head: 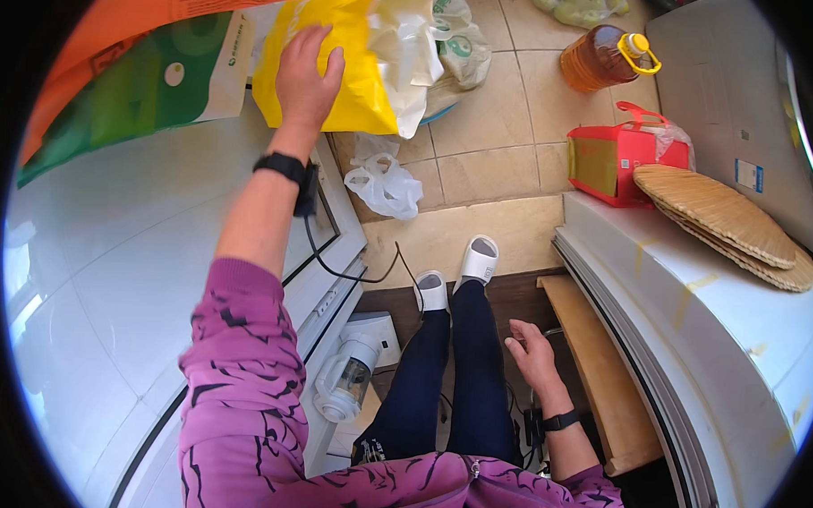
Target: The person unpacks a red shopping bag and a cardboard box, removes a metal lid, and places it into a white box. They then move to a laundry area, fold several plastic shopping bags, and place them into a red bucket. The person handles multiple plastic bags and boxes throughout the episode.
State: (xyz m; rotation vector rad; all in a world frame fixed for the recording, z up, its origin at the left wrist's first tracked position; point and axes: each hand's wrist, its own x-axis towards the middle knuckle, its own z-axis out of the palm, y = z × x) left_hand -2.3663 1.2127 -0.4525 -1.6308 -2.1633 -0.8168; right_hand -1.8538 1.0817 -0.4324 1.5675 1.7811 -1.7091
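My left hand [308, 79] lies against, or just in front of, a yellow plastic bag [359, 78] at the top of the view. Its thumb stands apart from the fingers, and it holds nothing that I can see. The bag's crumpled white side [403, 59] faces right; its contents are hidden. Left of the hand are a green and white printed bag [178, 71] and an orange bag [139, 16]. My right hand [534, 356] hangs low by my right leg, fingers loosely bent and holding nothing, near a wooden board [597, 375].
A glass door [145, 245] runs along my left, a white ledge [701, 291] along my right. Woven straw mats [723, 218] and a red gift box [628, 164] rest there. An oil jug [598, 59] and a white plastic bag [385, 186] are on the tiles. A cordless vacuum [348, 379] stands left.
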